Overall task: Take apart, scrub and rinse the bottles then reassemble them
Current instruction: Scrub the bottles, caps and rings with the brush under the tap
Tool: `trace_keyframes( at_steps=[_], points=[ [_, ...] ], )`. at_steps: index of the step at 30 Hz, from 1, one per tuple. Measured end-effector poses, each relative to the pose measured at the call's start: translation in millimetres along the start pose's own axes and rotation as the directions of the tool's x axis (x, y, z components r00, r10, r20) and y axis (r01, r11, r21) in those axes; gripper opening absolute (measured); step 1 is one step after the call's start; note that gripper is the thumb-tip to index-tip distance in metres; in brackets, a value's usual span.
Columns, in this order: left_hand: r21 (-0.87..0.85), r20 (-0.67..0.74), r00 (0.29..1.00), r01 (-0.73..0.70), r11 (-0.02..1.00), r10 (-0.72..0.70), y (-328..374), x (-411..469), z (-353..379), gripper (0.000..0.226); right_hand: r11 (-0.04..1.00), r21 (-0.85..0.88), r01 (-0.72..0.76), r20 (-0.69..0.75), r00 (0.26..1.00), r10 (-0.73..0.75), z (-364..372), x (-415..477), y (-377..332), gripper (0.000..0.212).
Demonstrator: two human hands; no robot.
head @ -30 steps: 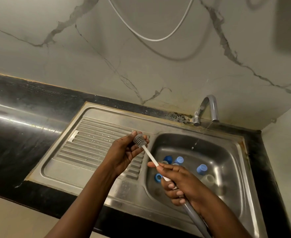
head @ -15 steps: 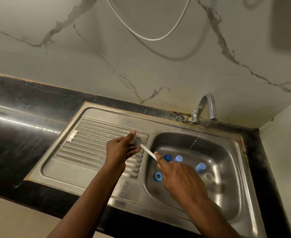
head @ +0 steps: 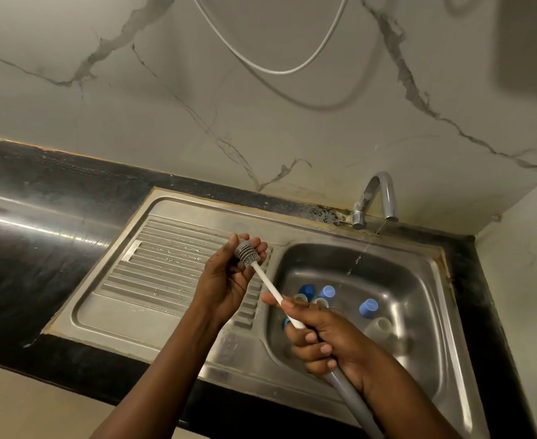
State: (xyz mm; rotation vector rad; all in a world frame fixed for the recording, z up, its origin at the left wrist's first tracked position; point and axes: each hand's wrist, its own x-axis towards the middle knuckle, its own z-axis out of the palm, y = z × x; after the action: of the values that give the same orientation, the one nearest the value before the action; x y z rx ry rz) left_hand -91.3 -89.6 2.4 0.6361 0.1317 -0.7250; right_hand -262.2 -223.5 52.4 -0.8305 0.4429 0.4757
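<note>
Your right hand (head: 330, 340) is wrapped round the handle of the bottle brush (head: 270, 288), and your left hand (head: 226, 280) curls its fingers about the grey brush head (head: 247, 254) above the drainboard (head: 153, 264). Beyond them, the blue caps (head: 368, 308) and clear pieces (head: 379, 326) of the bottles lie loose in the sink basin (head: 419, 280), apart from the brush. With the tap (head: 381, 198) running thin at the back, wet fingers could slip on the handle, and bristles springing free may flick water.

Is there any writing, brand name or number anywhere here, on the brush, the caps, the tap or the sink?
None can be read: the bottle brush, the blue caps, the tap and the sink show no words, labels or numbers.
</note>
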Motion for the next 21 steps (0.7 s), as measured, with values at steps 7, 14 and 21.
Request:
trace_keyframes(
  at_steps=[7, 14, 21],
  points=[
    [0.179, 0.003, 1.000, -0.009, 0.984, 0.009, 1, 3, -1, 0.025, 0.921, -0.377, 0.092, -0.175, 0.970, -0.169, -1, 1, 5, 0.029],
    [0.360, -0.183, 0.978, -0.028, 0.933, 0.100, -4, 3, -3, 0.023, -0.044, -0.986, -0.163, -0.104, 0.789, -0.606, -12, 5, 8, 0.038],
    [0.471, -0.273, 0.942, -0.046, 0.881, 0.195, -5, 4, -5, 0.029, -0.169, -0.963, -0.211, -0.046, 0.745, -0.666, -16, 9, 14, 0.040]
  ],
)
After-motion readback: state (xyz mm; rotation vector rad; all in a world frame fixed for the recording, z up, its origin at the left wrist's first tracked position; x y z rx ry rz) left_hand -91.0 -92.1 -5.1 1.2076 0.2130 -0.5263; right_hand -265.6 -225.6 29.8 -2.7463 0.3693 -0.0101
